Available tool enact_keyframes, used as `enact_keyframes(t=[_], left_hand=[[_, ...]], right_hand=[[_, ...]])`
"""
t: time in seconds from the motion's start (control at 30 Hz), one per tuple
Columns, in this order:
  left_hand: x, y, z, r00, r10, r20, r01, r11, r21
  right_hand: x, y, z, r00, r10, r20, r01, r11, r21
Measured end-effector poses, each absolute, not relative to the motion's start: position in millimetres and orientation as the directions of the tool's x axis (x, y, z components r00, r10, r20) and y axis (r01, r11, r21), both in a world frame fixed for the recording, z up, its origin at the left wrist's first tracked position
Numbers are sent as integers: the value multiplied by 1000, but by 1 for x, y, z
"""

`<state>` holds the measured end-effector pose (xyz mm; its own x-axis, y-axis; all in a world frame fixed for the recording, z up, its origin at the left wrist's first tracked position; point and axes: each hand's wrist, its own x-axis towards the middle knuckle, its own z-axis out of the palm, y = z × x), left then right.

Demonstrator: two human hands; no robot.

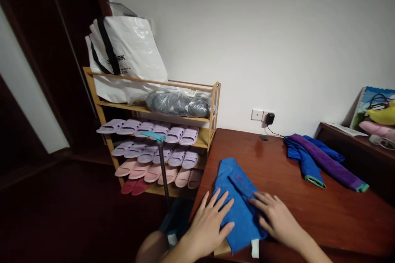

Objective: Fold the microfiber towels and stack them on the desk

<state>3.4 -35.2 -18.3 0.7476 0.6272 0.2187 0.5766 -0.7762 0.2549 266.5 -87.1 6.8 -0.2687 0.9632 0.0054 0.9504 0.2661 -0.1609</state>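
A blue cloth (239, 234) with a white tag at its near edge lies partly folded on the reddish-brown wooden table (290, 201). A narrow flap runs along its upper right side. My left hand (211, 222) rests on the cloth's left part, fingers spread. On the right edge, by the flap, my right hand (277, 215) touches the cloth with its fingers stretched out. Neither hand grips anything. Farther back on the right lie a folded purple cloth (327, 160) with a green edge and a blue cloth (308, 166) with a green edge.
Left of the table stands a wooden rack (212, 119) with rows of slippers (146, 152), a white bag (132, 49) and a plastic-wrapped grey bundle (179, 102). A blue-topped pole (163, 164) stands before it. A black plug (270, 118) sits in the wall.
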Motion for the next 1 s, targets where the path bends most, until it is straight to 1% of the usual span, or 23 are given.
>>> enact_keyframes(t=[0.07, 0.13, 0.17, 0.2, 0.23, 0.3, 0.37, 0.4, 0.47, 0.53, 0.57, 0.6, 0.63, 0.67, 0.7, 0.8, 0.83, 0.87, 0.9, 0.97, 1.0], left_hand=[[-5, -36, -17, 743, 636, 209, 583, -768, 265], [-11, -37, -15, 740, 636, 218, 579, -768, 273], [-13, -38, -14, 739, 634, 228, 576, -770, 275], [-13, -38, -13, 738, 631, 238, 572, -773, 274], [-11, -39, -11, 740, 627, 243, 570, -777, 269], [0, -39, -5, 738, 630, 243, 582, -775, 246], [20, -40, 1, 715, 653, 250, 617, -757, 214], [31, -40, 3, 700, 665, 261, 633, -747, 204], [51, -41, 0, 688, 672, 276, 639, -740, 209], [61, -41, -9, 701, 667, 252, 623, -745, 239], [62, -41, -15, 712, 664, 228, 614, -747, 255], [61, -41, -20, 722, 661, 204, 609, -747, 267], [58, -40, -24, 731, 656, 185, 603, -749, 274], [54, -40, -27, 740, 650, 173, 597, -753, 278], [50, -40, -28, 745, 646, 167, 592, -755, 281], [44, -41, -25, 743, 649, 164, 593, -752, 289], [43, -41, -23, 747, 645, 160, 589, -754, 290], [43, -42, -20, 757, 635, 155, 579, -762, 290], [42, -41, -18, 773, 617, 149, 563, -774, 289], [39, -40, -15, 809, 570, 145, 516, -806, 291], [36, -40, -14, 826, 545, 142, 490, -820, 297]], right_hand=[[300, -87, 8, -80, 996, 27, 995, 81, -57], [334, -88, 15, 91, 993, 75, 993, -96, 64], [345, -90, 19, 138, 983, 122, 985, -149, 92], [351, -92, 24, 147, 974, 175, 983, -164, 83], [350, -94, 29, 117, 968, 221, 991, -129, 40], [328, -96, 36, -21, 962, 274, 995, 46, -86], [291, -92, 34, -184, 949, 256, 955, 234, -183], [271, -88, 29, -239, 942, 237, 932, 291, -217], [239, -75, 14, -293, 934, 207, 882, 347, -319], [226, -61, -5, -315, 931, 182, 825, 364, -433], [228, -56, -15, -318, 932, 171, 807, 361, -468], [234, -51, -22, -317, 935, 160, 805, 355, -476], [245, -48, -29, -299, 942, 152, 826, 336, -454], [261, -46, -34, -263, 953, 152, 865, 302, -401], [280, -45, -37, -215, 964, 158, 910, 256, -325], [353, -49, -42, 19, 978, 210, 998, -6, -66], [378, -52, -42, 137, 971, 196, 991, -134, -26], [403, -57, -41, 238, 963, 124, 971, -238, -18], [425, -62, -39, 272, 960, 65, 962, -274, 11], [456, -78, -31, 344, 935, 88, 926, -353, 134], [464, -87, -24, 366, 921, 135, 900, -387, 201]])
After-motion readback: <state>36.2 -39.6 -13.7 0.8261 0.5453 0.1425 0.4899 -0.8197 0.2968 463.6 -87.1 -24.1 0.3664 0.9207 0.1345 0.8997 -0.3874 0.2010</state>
